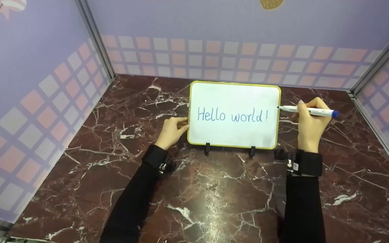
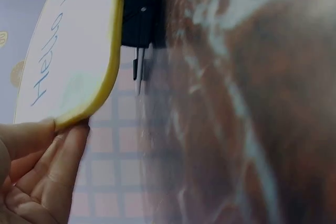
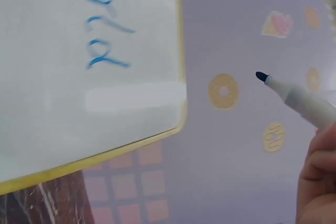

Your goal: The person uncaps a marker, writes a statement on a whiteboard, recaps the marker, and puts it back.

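A small whiteboard (image 1: 232,135) with a yellow frame stands on black feet and bears "Hello world!" in blue handwriting. At its left edge, my left hand (image 1: 171,131) pinches the frame; the left wrist view shows the thumb in front and fingers (image 2: 62,174) behind. My right hand (image 1: 311,130), beside the right edge, holds a white marker (image 1: 311,111) with a blue end. The marker's dark tip points left towards the board's edge in the head view. In the right wrist view the uncapped marker tip (image 3: 262,76) appears apart from the board.
Beneath everything lies a dark red marbled tabletop (image 1: 89,189) with white veins. Purple panels with pink and white checks (image 1: 231,54) enclose the back and both sides. A black stand foot (image 1: 252,151) juts forward below the board. Wrist-worn cameras and black sleeves cover both forearms.
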Available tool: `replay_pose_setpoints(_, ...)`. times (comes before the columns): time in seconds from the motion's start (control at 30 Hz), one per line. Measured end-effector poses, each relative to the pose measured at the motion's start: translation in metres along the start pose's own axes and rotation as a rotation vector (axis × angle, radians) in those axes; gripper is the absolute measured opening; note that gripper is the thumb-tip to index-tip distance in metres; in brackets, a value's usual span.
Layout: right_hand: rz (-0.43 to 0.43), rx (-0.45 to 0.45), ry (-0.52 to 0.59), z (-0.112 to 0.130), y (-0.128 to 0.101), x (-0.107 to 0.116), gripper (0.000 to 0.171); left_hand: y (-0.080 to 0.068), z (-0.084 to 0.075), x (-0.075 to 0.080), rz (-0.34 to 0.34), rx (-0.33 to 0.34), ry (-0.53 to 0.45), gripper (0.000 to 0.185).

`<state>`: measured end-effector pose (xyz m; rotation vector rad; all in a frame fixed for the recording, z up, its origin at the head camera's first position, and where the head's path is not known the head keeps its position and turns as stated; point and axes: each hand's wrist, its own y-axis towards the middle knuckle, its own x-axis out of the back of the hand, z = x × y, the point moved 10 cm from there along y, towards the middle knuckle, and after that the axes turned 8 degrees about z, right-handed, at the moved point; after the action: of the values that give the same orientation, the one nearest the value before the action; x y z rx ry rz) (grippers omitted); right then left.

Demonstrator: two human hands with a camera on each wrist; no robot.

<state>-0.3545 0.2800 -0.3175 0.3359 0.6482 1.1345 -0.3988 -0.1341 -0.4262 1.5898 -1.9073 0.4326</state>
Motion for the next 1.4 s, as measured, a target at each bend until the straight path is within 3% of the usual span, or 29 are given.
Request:
replay_pose_setpoints(0.13,-0.003,0.006,0.112,0.01,0.001,0.002,0.032,-0.005,-0.009,0.022,0.0,0.012,0.247,0.036)
replay_pose_setpoints(0.3,-0.01,0.006,0.192,0.016,0.001,0.003,0.032,-0.023,-0.004,0.053,0.019,0.248,0.578,0.044)
replay_pose_setpoints(0.37,-0.016,0.003,0.206,0.017,0.001,0.004,0.031,-0.029,0.002,0.056,0.058,0.337,0.629,0.049)
replay_pose_setpoints(0.43,-0.022,0.002,0.213,0.018,0.001,0.005,0.031,-0.031,0.008,0.054,0.093,0.386,0.657,0.053)
replay_pose_setpoints(0.7,-0.043,-0.01,0.213,0.016,0.0,0.009,0.031,-0.022,0.035,0.03,0.142,0.439,0.711,0.052)
replay_pose_setpoints(0.87,-0.031,-0.007,0.208,0.015,0.001,0.008,0.031,-0.019,0.044,0.03,0.117,0.423,0.701,0.046)
replay_pose_setpoints(1.0,-0.02,-0.004,0.209,0.015,0.0,0.007,0.03,-0.019,0.036,0.044,0.033,0.384,0.688,0.038)
replay_pose_setpoints(1.2,-0.003,-0.005,0.206,0.017,-0.001,0.001,0.03,-0.023,-0.014,0.067,-0.194,0.194,0.611,0.031)
replay_pose_setpoints(1.3,0.011,-0.001,0.202,0.018,-0.003,-0.007,0.03,-0.027,-0.043,0.067,-0.24,0.085,0.545,0.025)
replay_pose_setpoints(1.4,0.04,-0.006,0.195,0.019,-0.008,-0.021,0.03,-0.032,-0.073,0.059,-0.24,-0.035,0.462,0.023)
